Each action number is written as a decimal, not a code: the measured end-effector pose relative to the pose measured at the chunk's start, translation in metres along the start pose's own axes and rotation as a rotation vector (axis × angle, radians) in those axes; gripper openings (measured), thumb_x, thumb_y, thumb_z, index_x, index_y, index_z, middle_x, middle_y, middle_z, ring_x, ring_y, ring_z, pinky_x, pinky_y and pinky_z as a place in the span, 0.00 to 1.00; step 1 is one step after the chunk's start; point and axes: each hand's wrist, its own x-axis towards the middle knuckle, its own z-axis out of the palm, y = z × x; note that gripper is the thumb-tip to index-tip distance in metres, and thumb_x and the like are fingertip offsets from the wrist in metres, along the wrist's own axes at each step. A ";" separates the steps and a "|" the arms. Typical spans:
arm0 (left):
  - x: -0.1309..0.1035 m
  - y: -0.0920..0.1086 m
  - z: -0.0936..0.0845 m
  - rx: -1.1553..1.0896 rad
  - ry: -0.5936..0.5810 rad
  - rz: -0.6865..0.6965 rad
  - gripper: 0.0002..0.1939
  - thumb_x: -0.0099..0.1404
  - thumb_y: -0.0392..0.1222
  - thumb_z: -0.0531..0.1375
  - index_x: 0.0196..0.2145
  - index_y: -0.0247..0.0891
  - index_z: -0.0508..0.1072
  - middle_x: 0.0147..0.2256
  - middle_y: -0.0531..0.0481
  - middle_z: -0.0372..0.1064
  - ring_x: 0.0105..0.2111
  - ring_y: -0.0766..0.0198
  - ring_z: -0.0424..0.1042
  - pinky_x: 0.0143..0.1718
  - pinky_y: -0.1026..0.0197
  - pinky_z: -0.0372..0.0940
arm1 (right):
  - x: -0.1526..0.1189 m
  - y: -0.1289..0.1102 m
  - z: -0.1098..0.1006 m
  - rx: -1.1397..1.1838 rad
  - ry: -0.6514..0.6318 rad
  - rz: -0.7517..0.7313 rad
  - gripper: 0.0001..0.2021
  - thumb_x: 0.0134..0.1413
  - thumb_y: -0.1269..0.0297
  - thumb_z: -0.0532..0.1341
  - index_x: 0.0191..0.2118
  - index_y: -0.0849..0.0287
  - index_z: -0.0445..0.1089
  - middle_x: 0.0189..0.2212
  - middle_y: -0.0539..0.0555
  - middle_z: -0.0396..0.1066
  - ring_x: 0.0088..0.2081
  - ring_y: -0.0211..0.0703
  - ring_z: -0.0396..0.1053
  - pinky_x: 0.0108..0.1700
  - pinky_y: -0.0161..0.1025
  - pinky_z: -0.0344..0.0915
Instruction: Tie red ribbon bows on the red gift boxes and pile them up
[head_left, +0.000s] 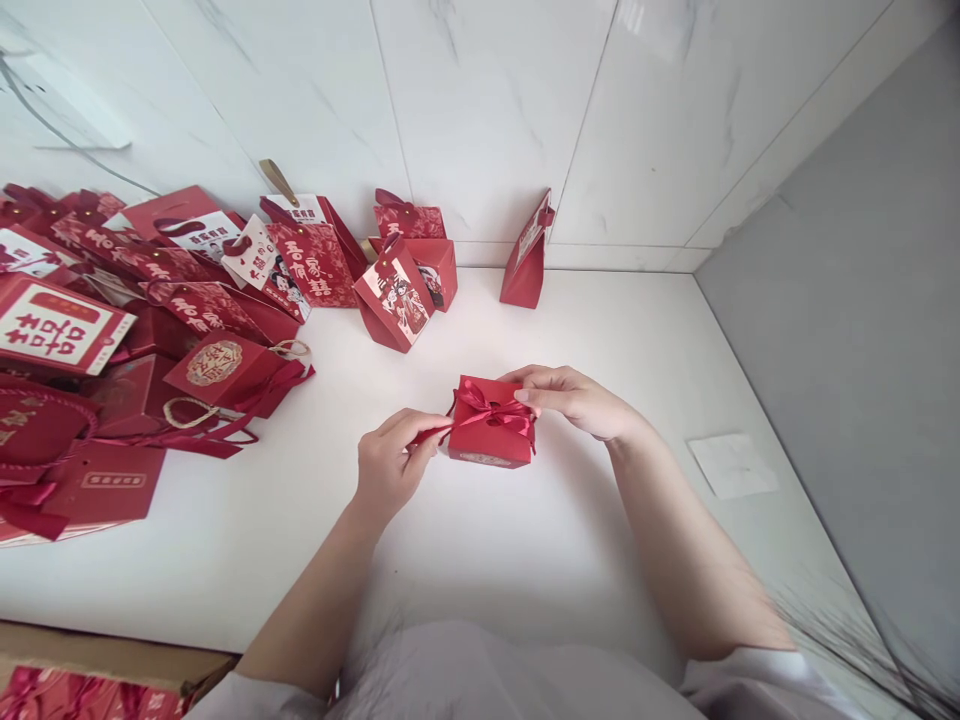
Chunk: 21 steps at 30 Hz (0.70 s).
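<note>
Red box (484, 440): right hand (574, 398) has grip on 2 o'clock corner, left hand (391, 455) pinches ribbon (493, 410) at 9 o'clock.

Left forearm (322, 590), bare, enters at 7 o'clock and extends toward 1 o'clock. Left hand (391, 455): thumb and index finger (415, 424) pinched together, directed toward 2 o'clock. Right forearm (679, 535), likewise bare, enters between 4 and 5 o'clock, reaching toward 11 o'clock. Right hand (577, 397) angles toward 10 o'clock in a gripping pose, right thumb (541, 398) nearer the body, fingers extended beyond it.
</note>
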 end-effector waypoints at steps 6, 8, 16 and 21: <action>0.007 0.005 -0.010 -0.593 -0.253 -0.520 0.18 0.68 0.56 0.52 0.36 0.38 0.70 0.25 0.53 0.69 0.17 0.66 0.69 0.19 0.63 0.63 | 0.002 0.004 0.002 -0.033 -0.037 0.029 0.14 0.59 0.54 0.60 0.41 0.56 0.77 0.48 0.54 0.73 0.39 0.44 0.71 0.42 0.41 0.66; 0.010 0.007 -0.011 -0.613 -0.242 -0.725 0.24 0.68 0.61 0.48 0.31 0.37 0.68 0.21 0.54 0.66 0.13 0.68 0.64 0.15 0.65 0.57 | 0.002 0.004 0.001 -0.041 -0.033 0.029 0.14 0.59 0.53 0.60 0.42 0.57 0.77 0.48 0.54 0.73 0.39 0.44 0.71 0.42 0.41 0.66; 0.013 0.010 -0.010 -0.660 -0.639 -1.125 0.33 0.64 0.65 0.51 0.21 0.32 0.74 0.16 0.45 0.69 0.12 0.68 0.65 0.13 0.67 0.57 | 0.000 0.000 0.002 -0.069 -0.029 0.022 0.15 0.58 0.51 0.60 0.31 0.58 0.74 0.40 0.54 0.75 0.41 0.45 0.70 0.43 0.42 0.66; 0.011 0.010 -0.011 -0.793 -0.614 -1.113 0.23 0.61 0.58 0.61 0.22 0.34 0.75 0.20 0.46 0.74 0.15 0.68 0.70 0.15 0.69 0.59 | 0.000 -0.001 0.002 -0.081 -0.033 0.015 0.14 0.60 0.51 0.60 0.34 0.57 0.75 0.34 0.52 0.74 0.39 0.44 0.69 0.42 0.42 0.66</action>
